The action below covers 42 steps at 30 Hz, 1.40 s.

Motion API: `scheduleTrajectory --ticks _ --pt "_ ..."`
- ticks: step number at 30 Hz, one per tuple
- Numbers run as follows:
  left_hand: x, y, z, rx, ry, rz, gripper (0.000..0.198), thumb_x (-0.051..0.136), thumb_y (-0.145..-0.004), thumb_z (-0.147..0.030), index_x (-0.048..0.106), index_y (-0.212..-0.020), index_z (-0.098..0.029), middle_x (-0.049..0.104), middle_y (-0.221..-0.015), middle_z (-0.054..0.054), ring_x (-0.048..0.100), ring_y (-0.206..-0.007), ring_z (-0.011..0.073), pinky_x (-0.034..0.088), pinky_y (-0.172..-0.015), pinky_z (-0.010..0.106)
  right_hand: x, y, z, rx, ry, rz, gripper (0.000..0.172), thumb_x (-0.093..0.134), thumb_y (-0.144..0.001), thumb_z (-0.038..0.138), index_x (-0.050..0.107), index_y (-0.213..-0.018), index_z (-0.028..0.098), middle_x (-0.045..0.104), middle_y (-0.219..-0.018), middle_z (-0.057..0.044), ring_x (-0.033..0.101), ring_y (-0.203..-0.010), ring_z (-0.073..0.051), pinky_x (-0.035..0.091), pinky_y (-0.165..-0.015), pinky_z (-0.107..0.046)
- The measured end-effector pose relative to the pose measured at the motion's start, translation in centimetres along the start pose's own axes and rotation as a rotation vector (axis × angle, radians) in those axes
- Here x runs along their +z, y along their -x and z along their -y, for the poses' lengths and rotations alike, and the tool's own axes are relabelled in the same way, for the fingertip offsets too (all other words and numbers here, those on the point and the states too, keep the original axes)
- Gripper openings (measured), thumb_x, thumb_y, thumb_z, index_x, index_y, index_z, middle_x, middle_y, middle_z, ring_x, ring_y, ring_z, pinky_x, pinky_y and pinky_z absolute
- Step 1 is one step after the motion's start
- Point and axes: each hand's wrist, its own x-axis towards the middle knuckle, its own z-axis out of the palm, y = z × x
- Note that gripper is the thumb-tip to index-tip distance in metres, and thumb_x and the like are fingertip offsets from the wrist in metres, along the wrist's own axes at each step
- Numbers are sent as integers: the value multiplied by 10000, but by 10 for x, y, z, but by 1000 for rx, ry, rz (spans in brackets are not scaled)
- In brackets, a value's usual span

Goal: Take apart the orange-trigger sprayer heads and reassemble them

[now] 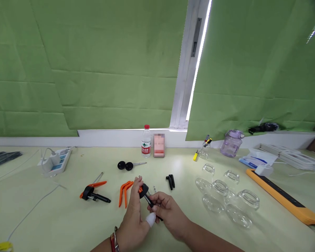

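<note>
My left hand [133, 220], a white cover on its thumb, is closed around the head of a black pump cap [144, 190] with a bit of orange showing. My right hand [170, 215] pinches the dark stem below that cap; part of the stem is hidden by fingers. A small clear piece [154, 189] shows just beyond the right fingers. Left of my hands lie orange levers [123, 191] and another pump cap [88, 193] with an orange lever and black stem. Two black round caps [125, 166], one with a thin rod, lie farther back. Two short black tubes [170, 182] rest nearby.
Several clear glass bottles [220, 189] stand and lie at the right. An orange-edged power strip [283, 196] runs beyond them. At the back are a water bottle [146, 141], a phone [159, 145] and a purple jug [231, 143]. A white power strip [61, 162] with cables sits left.
</note>
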Motion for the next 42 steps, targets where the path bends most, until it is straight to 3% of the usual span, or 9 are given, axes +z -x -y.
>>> scheduleTrajectory --ticks 6,13,17,25,30,35,42 --pt "-2 -2 -2 111 -221 23 967 708 -628 -222 178 -1437 -219 192 -1498 134 79 -1378 377 126 -1102 550 0 3 4 41 -179 31 289 735 -675 255 587 -900 151 647 -731 -19 560 -561 -102 383 -556 -233" --pt "2 -2 3 229 -554 70 1228 731 -527 -259 -97 -1433 -219 169 -1434 210 174 -1314 439 282 -992 627 4 5 -1 64 -251 81 277 751 -655 209 596 -868 126 643 -719 -24 551 -559 -97 399 -588 -241" --pt "2 -3 1 284 -643 82 1312 767 -453 -299 -107 -1427 -224 179 -1394 206 224 -1277 443 327 -967 609 6 3 -1 51 -291 70 261 756 -636 156 619 -854 111 641 -734 -35 562 -649 -114 402 -605 -233" --pt "8 0 1 317 -696 18 1166 721 -488 -397 60 -1422 -168 150 -1410 228 219 -1290 446 325 -971 606 11 5 0 78 -375 84 264 756 -649 156 621 -871 110 656 -753 -41 566 -625 -99 398 -620 -227" --pt "8 2 -1 331 -700 9 1059 643 -531 -292 77 -1419 -174 173 -1417 211 216 -1308 427 319 -987 601 10 6 2 96 -374 105 297 770 -648 184 597 -880 118 655 -745 -37 589 -644 -111 411 -631 -234" --pt "5 2 1 323 -677 44 1082 632 -515 -286 53 -1424 -193 194 -1424 197 225 -1307 434 319 -986 611 8 6 5 98 -340 122 348 778 -642 187 574 -915 115 647 -774 -42 596 -662 -116 432 -643 -249" --pt "3 4 1 286 -670 91 1043 617 -520 -276 92 -1418 -201 197 -1430 176 217 -1320 410 310 -1009 590 8 5 5 130 -284 84 362 771 -643 207 553 -917 114 651 -741 -46 579 -556 -106 418 -532 -230"
